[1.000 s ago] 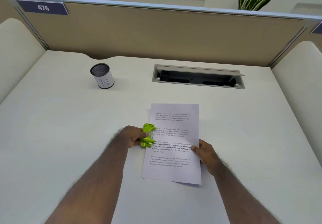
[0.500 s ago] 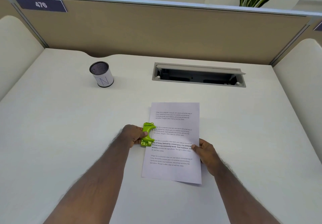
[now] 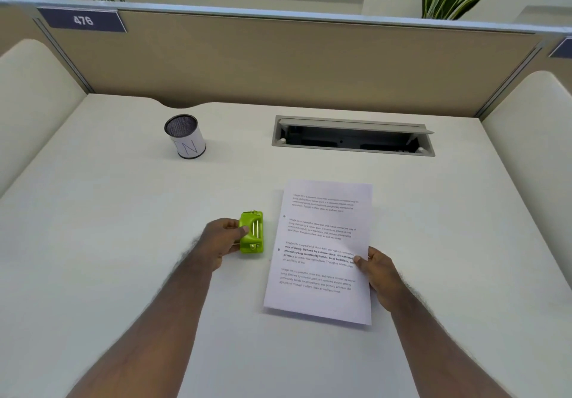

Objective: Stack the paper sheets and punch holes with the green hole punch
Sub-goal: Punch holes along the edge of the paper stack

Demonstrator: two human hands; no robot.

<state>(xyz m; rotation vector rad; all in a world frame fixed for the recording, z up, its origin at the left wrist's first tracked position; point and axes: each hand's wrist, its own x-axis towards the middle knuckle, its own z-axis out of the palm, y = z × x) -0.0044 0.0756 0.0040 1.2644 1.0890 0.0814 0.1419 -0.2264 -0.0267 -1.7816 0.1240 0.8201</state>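
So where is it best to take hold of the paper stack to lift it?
Probably the right long edge of the paper stack, from the right, where the right hand already pinches it. The left edge has the holes, and the punch sits beside it.

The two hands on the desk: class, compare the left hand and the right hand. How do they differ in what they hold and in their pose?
The left hand grips the green hole punch, clear of the sheets; the right hand pinches the right edge of the paper stack. The left hand is curled around its object; the right hand lies flatter, thumb on top of the page. Both rest low on the desk.
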